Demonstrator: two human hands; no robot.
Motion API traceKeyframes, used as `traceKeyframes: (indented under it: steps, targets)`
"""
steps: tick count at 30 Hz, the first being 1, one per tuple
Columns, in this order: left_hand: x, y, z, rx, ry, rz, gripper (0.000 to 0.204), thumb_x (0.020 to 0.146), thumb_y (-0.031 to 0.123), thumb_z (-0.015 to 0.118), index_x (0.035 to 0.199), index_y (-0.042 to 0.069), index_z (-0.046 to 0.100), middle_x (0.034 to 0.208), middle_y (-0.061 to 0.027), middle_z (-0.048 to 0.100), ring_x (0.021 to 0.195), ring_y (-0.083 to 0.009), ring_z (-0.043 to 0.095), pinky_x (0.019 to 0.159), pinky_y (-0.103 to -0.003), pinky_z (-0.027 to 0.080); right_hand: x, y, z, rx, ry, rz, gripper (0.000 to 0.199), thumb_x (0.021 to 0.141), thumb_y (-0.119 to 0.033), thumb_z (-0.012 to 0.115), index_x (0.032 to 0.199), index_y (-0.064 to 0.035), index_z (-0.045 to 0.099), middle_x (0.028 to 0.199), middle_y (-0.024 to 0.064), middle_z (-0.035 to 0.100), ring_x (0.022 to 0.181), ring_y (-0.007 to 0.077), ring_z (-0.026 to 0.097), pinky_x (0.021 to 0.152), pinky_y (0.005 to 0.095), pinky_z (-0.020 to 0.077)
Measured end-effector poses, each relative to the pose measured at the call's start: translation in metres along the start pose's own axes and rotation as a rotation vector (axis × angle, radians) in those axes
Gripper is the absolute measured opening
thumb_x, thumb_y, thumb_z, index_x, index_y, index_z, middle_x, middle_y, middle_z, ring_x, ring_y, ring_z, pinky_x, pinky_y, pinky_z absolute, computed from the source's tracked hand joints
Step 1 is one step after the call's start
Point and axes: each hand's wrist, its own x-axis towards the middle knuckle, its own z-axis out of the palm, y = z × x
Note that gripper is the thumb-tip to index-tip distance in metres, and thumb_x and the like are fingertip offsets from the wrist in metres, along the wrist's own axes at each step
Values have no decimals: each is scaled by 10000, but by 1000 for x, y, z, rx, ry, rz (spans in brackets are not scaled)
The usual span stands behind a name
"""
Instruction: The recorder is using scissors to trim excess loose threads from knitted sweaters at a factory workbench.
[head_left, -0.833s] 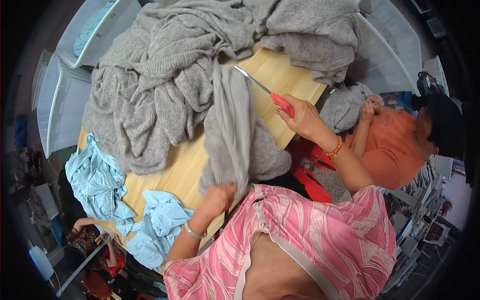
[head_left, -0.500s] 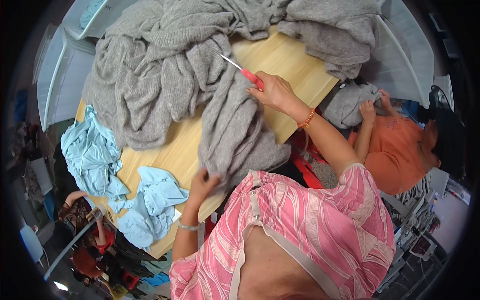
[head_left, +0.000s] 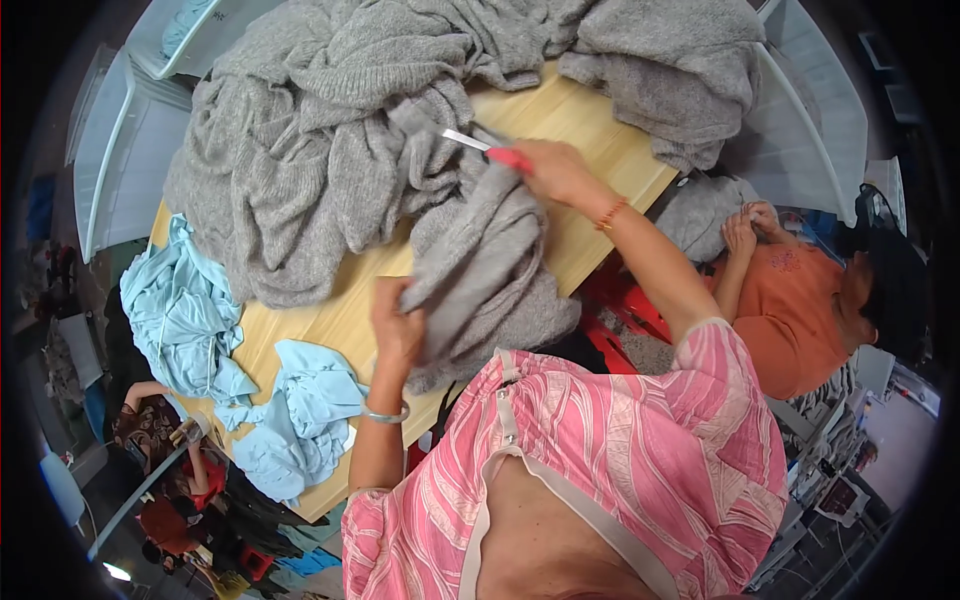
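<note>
A grey knit garment (head_left: 490,265) lies in folds over the near edge of the table, close to my body. My left hand (head_left: 398,325) is closed on its left edge, the fingers curled into the knit. My right hand (head_left: 556,172) grips scissors (head_left: 508,158) by their red handles, the pale blades pointing left above the garment's far end. The scissors and hand are slightly blurred, and I cannot tell whether the blades touch the fabric. Beyond the blades a large heap of grey knitwear (head_left: 320,150) covers much of the table.
Light-blue garments (head_left: 300,415) are bunched at the table's left side. More grey knitwear (head_left: 670,60) is piled far right on the wooden table (head_left: 590,120). White bins (head_left: 130,150) border the far side. To the right, a person in orange (head_left: 790,310) handles grey knitwear; others sit lower left.
My left hand has moved up and closed on the garment's edge, lifting a fold. My right hand and the scissors have shifted slightly right, the blades now lying flatter.
</note>
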Motion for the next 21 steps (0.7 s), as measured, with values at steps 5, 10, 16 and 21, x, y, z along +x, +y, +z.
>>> traceKeyframes:
  steps: [5,10,16,21]
  targets:
    - [42,28,-66,108,440,273,274,540,-154,518,725,33,441,842,-105,469,840,-290,500,749,-363,425,-48,-28,-127,-3,490,23,362,783,-105,612,1140,-98,556,928,146,643,815,351,624,721,400,504]
    - [35,18,-74,432,309,617,182,629,-71,574,747,26,474,1143,-204,546,1143,-392,496,907,-443,428,-88,-56,-135,39,406,-111,353,765,-83,629,1110,-55,558,941,167,625,843,361,611,728,389,490]
    - [-44,-44,-48,237,-469,321,327,630,63,721,906,71,545,1140,-184,560,929,-345,540,798,-393,426,-136,-39,-40,122,-69,-40,288,746,-44,615,1027,-39,553,896,187,582,855,399,574,711,418,471]
    - [-63,-32,-39,38,-234,119,414,648,0,706,1030,58,556,921,-118,561,818,-303,546,772,-361,433,-144,-37,-33,88,-50,-3,264,773,-24,580,1035,-48,550,899,181,585,855,399,576,710,422,471]
